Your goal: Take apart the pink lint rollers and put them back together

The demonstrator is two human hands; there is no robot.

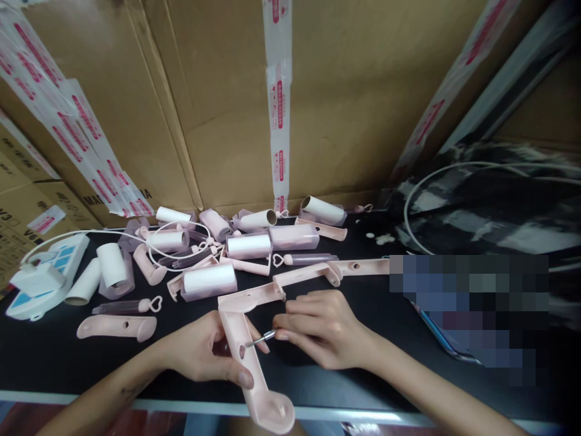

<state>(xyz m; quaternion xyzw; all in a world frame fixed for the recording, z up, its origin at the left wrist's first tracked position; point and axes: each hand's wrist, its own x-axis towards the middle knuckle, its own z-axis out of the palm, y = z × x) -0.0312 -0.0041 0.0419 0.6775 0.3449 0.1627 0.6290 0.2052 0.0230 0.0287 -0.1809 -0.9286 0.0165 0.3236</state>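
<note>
My left hand (206,354) grips a long pink plastic handle (254,375) near the table's front edge, thumb across its front. My right hand (324,327) pinches a thin metal pin (259,340) and holds its tip at a small hole in that handle. Just behind my hands lie two more pink handles (304,275), end to end on the black table (54,351).
Several white lint rolls (249,245), clear pink covers and pink handles are scattered across the back of the table. A white power strip (45,275) with a cable sits at the far left. Taped cardboard boxes (272,103) wall the back. A blurred patch covers the right side.
</note>
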